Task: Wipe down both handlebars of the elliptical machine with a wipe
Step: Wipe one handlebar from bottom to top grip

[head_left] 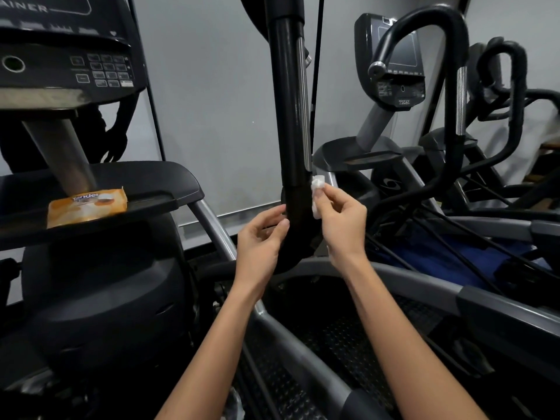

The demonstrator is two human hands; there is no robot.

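Head camera looks down into a gym corner, where a plain grey wall (212, 101) stands behind black exercise machines. On the left, a black plastic console tray (169, 177) carries an orange soft pack of wipes (88, 207). The thick black upright handlebar (291, 116) of the elliptical rises at centre. The right hand (342, 221) pinches a small crumpled white wipe (317, 192) between thumb and fingertips, against the bar's right side near its lower bend. The left hand (260, 241) is just beside the bar's left side, fingers loosely curled, holding nothing; whether it touches the bar cannot be told
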